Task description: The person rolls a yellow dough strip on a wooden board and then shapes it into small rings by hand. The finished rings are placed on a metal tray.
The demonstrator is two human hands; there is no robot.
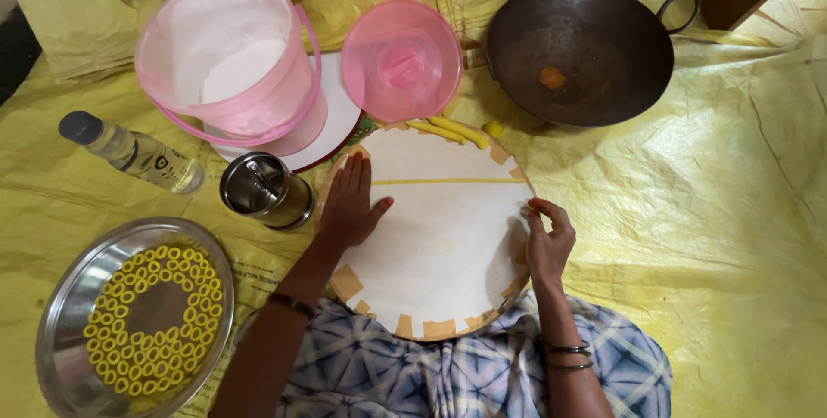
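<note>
Left hand [351, 203]: fingers together and flat, palm down on the left edge of the round board [431, 250]; grips nothing.
Right hand [548, 233]: fingertips [534, 208] pinched together at the board's right rim, at the end of the thin yellow dough strand [448, 181]; whether they actually hold the strand cannot be told.
Dough strand: thin, even, bright yellow, lying straight across the upper part of the board from side to side.
Round board: white face, rim patched with tan tape, resting over the person's lap on the yellow sheet [741, 211].
Thicker yellow dough rolls [452, 130]: at the board's far edge.
Steel plate [65, 323]: lower left, filled with small yellow dough rings [155, 319].
Behind: steel cup [263, 190], clear bottle [138, 153], pink bucket [233, 56] of white flour, pink lid [401, 61], dark wok [581, 48].
</note>
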